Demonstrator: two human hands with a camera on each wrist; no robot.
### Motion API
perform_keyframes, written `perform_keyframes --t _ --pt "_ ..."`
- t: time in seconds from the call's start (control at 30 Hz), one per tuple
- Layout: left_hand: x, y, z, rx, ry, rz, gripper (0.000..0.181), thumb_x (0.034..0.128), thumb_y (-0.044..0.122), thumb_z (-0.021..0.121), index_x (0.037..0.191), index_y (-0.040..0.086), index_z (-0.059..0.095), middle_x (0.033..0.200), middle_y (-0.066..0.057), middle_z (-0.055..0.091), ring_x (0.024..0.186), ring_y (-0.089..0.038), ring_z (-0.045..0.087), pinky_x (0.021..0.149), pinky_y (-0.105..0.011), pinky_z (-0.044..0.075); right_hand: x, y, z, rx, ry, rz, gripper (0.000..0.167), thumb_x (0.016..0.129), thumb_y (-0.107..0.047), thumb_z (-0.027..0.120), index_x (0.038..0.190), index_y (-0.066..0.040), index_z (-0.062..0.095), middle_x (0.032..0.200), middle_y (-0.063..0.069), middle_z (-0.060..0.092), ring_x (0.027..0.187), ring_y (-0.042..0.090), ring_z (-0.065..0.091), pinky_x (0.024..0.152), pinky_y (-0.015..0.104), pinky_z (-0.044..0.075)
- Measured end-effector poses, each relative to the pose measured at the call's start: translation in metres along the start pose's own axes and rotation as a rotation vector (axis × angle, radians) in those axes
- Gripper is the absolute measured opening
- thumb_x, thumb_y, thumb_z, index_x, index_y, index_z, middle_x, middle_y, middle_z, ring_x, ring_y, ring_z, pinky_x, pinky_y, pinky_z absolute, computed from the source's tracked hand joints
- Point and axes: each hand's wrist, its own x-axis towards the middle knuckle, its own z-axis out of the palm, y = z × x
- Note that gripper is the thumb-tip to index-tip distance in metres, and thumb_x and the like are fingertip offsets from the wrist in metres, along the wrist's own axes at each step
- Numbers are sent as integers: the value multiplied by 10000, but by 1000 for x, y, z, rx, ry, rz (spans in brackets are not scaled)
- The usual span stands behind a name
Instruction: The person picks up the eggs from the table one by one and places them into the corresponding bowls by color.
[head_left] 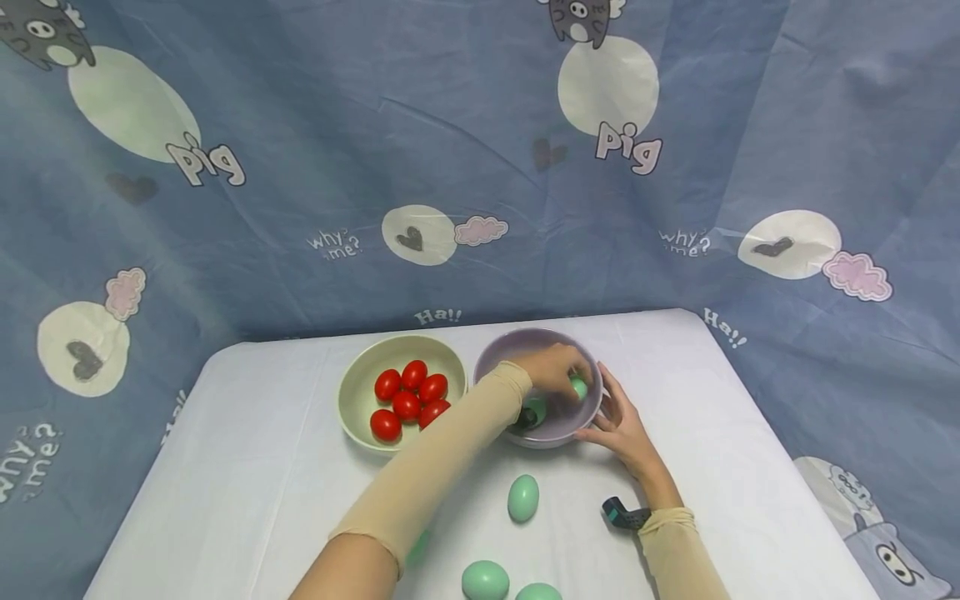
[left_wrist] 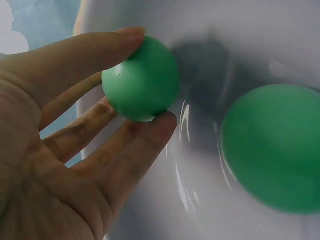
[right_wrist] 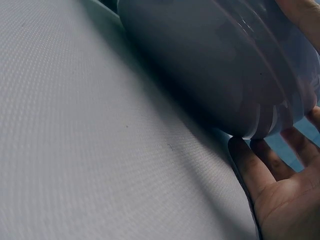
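Inside the purple bowl [head_left: 517, 346], my left hand [head_left: 553, 368] pinches a green egg [left_wrist: 142, 80] between thumb and fingertips. Another green egg [left_wrist: 280, 150] lies lower in that bowl, partly hidden by the left wrist in the head view. My right hand [head_left: 626, 429] holds the bowl from its right side, its fingers and thumb spread around the outer wall. In the right wrist view, several fingertips [right_wrist: 242, 145] touch the bowl's outside close to the white tablecloth.
Left of the purple bowl stands a pale green bowl [head_left: 352, 404] with several red tomato-like pieces [head_left: 406, 405]. Loose green eggs lie nearer on the white table [head_left: 247, 467], one [head_left: 523, 498] in front of the purple bowl. A patterned blue curtain [head_left: 315, 167] hangs behind.
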Motion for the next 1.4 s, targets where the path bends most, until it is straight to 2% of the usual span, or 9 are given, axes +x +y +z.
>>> perform_keyframes --t 0.23,0.4,0.53,0.67,0.87,1.07,1.27,1.33,1.4 --pt "11 -2 9 69 -30 -71 366 833 90 841 1189 79 757 1212 -18 769 1071 -137 688 953 -220 551 -2 1 -1 10 -10 0 1181 782 -1 859 1672 -248 124 1739 120 128 1574 459 201 1135 176 423" --pt "15 -6 14 66 -29 -80 373 812 77 854 1173 77 760 1183 -12 776 985 -112 665 894 -205 545 -1 2 -2 -3 -6 2 1183 782 -5 861 1671 -263 124 1750 81 112 1579 448 198 1138 175 420" --pt "15 -6 12 65 -27 -79 382 795 63 868 1161 69 760 1184 -25 777 960 -109 661 875 -199 544 0 1 0 -5 0 8 1189 776 -4 863 1671 -261 124 1756 59 99 1580 444 203 1137 176 421" --pt "9 -2 10 65 -28 -84 413 783 54 878 1176 73 754 1237 -31 761 1055 -123 676 951 -216 546 -1 0 0 -9 7 18 1191 771 -3 864 1671 -265 129 1756 48 106 1583 431 207 1136 165 417" --pt "-5 3 4 37 -20 -104 471 795 39 853 1246 94 729 1340 -32 712 1281 -211 636 1106 -312 520 -1 -1 0 -18 6 26 1197 765 -10 866 1672 -249 122 1757 52 94 1583 438 202 1131 161 418" --pt "-23 3 -12 62 29 -38 465 819 75 848 1263 80 710 1351 -70 668 1344 -287 564 1160 -373 467 1 -1 0 -10 1 28 1194 770 -8 860 1674 -233 113 1758 54 84 1583 436 199 1132 166 421" --pt "-51 -1 -32 105 98 35 479 845 170 853 1289 82 696 1393 -87 639 1378 -272 545 1196 -404 435 2 -1 0 -22 8 27 1187 770 -20 867 1672 -247 130 1754 53 113 1581 431 217 1127 159 423" --pt "-63 -4 -37 98 132 57 470 851 182 850 1288 94 698 1388 -79 645 1372 -249 551 1191 -396 443 1 -1 0 -31 15 29 1188 766 -21 871 1670 -254 136 1753 50 121 1581 428 221 1125 160 423" --pt "-76 -6 -40 55 159 71 451 860 167 843 1280 92 697 1376 -88 644 1357 -271 560 1151 -425 490 1 -1 0 -37 23 32 1191 761 -19 875 1670 -255 143 1752 47 131 1582 422 223 1125 163 422"
